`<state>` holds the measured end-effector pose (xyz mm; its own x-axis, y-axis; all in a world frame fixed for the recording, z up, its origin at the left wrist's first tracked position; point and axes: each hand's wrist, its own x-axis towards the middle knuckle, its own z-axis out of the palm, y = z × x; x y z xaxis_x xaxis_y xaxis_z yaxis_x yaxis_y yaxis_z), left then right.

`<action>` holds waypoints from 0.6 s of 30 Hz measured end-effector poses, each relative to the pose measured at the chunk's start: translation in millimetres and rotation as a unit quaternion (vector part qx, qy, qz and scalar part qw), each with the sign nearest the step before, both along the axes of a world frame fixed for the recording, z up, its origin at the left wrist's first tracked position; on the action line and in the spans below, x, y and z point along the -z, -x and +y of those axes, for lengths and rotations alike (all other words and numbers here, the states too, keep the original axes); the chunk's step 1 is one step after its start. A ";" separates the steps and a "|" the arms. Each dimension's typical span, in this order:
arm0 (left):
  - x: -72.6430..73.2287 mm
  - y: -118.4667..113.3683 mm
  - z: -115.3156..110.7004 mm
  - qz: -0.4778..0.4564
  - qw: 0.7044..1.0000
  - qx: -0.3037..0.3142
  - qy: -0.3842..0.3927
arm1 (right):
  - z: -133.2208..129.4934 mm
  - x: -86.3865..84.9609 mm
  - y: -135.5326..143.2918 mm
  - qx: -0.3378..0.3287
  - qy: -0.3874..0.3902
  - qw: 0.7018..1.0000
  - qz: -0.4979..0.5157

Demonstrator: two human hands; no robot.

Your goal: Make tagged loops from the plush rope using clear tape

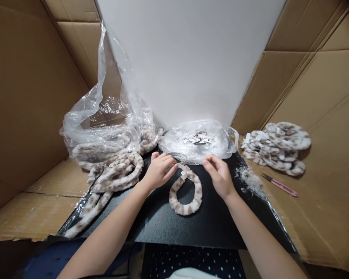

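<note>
A fluffy white-and-brown ring (pixel 173 195) lies on the black work surface between my hands. At its top is a small white tag or tie (pixel 184 174). My left hand (pixel 158 170) is closed, its fingertips pinching a thin, curled strip with printing (pixel 180 155) just above the ring. Off to the right of the ring, my right hand (pixel 219 176) is raised with thumb and fingers pressed together. Whatever may be between those fingertips is too small to make out. Behind both hands sits a clear plastic bag (pixel 171 141) with small white pieces in it.
More fluffy pieces (pixel 119 170) spill from a large clear bag (pixel 90 104) at left. At right are a stack of tagged fluffy rings (pixel 291 135), pink-handled thread snips (pixel 282 187) and a pile of fluff scraps (pixel 251 180). Cardboard walls (pixel 317 97) stand on both sides.
</note>
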<state>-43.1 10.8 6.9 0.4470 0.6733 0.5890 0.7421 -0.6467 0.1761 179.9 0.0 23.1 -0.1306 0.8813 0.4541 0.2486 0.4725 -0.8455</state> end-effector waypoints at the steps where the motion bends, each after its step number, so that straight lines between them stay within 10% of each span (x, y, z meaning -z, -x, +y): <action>1: -0.5 -1.3 -1.0 0.003 1.000 -0.001 -0.005 | -0.4 -3.5 5.8 -0.008 -0.008 0.998 -0.060; 8: -3.8 -6.3 -6.7 0.003 1.000 0.001 -0.004 | 6.6 -18.5 39.7 0.020 -0.120 0.916 -0.383; 18: -6.7 -4.5 -12.3 -0.017 0.997 -0.018 -0.076 | 0.7 -23.9 34.8 0.041 -0.095 0.942 -0.321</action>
